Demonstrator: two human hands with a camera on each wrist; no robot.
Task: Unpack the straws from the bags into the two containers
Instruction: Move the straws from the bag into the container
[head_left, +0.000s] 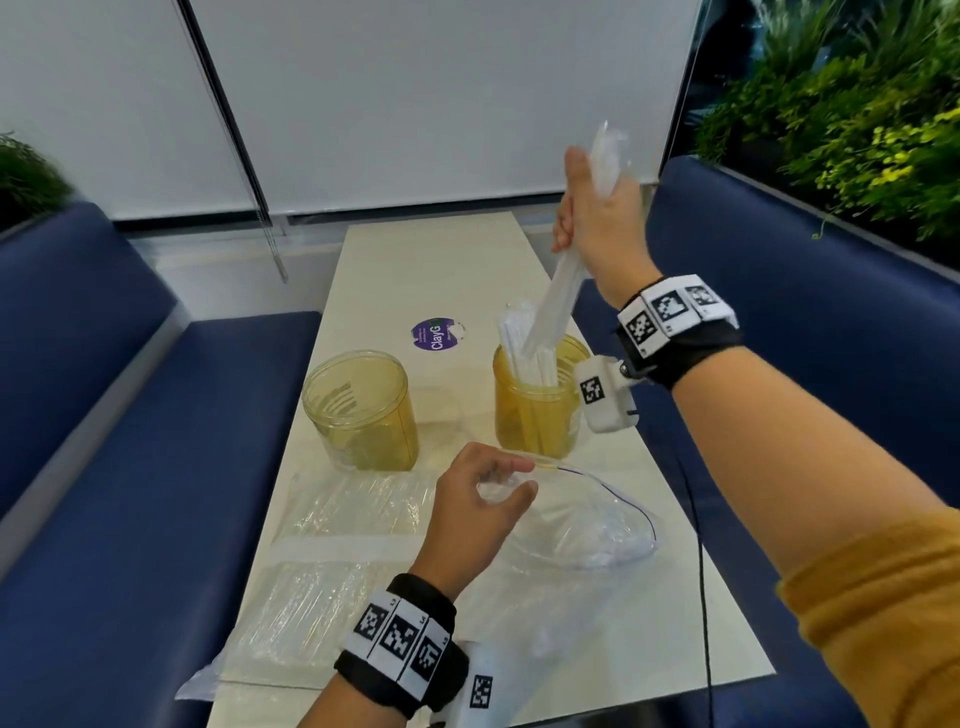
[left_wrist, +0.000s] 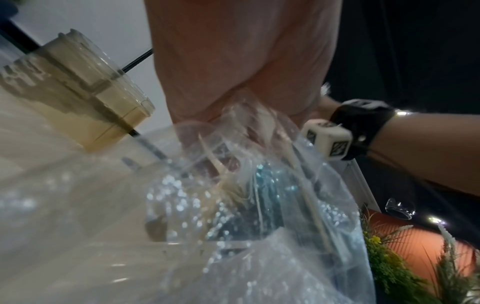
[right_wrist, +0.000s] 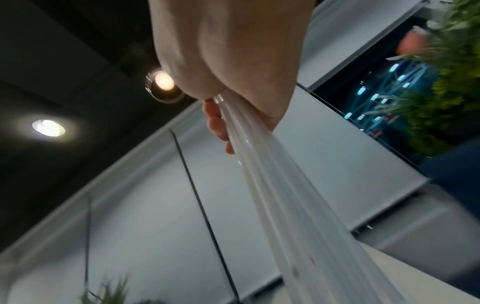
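From the head view, my right hand (head_left: 597, 218) is raised above the table (head_left: 457, 270), fist wrapped round a bundle of wrapped straws (head_left: 553, 306) that slants down so its lower ends sit in the mouth of the right container (head_left: 537, 410). More straws already stand inside that yellow-tinted jar. The left container (head_left: 363, 410) beside it looks to hold none.

My left hand (head_left: 475, 512) sits low near the table edge, thumb and fingers pinching the rim of the opened zip bag (head_left: 587, 525), which lies crumpled on the table just in front of the right container. To its left lies a flat sealed bag of straws (head_left: 332, 561), untouched.

The right wrist view adds the grip from beneath: fingers (right_wrist: 217, 123) curled tight round the bundle, the straws fanning toward the lens; neither container shows there. The left wrist view gives what the head camera hides: the bag's plastic gathered under my palm, plus one jar (left_wrist: 103, 98) behind it; it is too blurred for me to tell whether straws remain inside the bag.
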